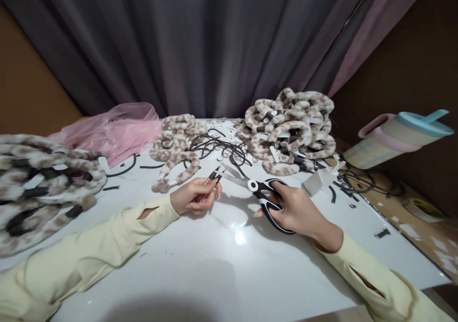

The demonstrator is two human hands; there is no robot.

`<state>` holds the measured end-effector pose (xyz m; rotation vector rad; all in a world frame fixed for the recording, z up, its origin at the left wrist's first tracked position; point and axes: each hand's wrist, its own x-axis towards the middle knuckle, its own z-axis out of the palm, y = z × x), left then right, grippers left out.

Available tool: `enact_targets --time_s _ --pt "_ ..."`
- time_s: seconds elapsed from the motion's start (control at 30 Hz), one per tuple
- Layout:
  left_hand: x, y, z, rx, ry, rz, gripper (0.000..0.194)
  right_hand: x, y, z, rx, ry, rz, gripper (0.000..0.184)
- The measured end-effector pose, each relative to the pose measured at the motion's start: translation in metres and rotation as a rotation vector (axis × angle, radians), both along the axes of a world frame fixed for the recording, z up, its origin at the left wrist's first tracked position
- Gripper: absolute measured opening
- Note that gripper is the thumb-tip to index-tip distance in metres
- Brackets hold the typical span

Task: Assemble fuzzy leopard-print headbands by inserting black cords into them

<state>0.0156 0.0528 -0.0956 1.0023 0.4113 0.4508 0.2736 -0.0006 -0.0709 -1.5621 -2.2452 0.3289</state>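
My right hand (302, 210) grips a pair of scissors (253, 185) by black-and-white handles, fingers through the loops. The blades are spread apart and point left toward my left hand (197, 195). Pinched in my left fingertips is a short dark strip (213, 173) with a whitish end, close to the blade tips; whether the blades touch it I cannot tell. Behind both hands lies a tangle of thin black cords (229, 148). A fluffy brown-and-white ring (181, 167) rests just beyond my left hand.
Piles of similar fluffy rings with white tags stand at the right (289, 126) and left (46, 179). A pink plastic bag (118, 126) is at the back left. On the right are a white adapter (320, 179), a tumbler (390, 140) and a tape roll (425, 210).
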Motion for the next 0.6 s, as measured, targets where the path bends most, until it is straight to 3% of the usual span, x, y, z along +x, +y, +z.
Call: enact_targets --time_s 0.23,0.6 --pt "0.0 -0.003 0.001 -0.003 0.011 -0.045 0.034 -0.002 0.0 -0.003 0.06 -0.099 0.004 0.039" --pt "0.002 -0.004 0.0 -0.058 -0.024 -0.055 0.03 0.006 0.0 -0.012 0.381 -0.293 0.105 0.017"
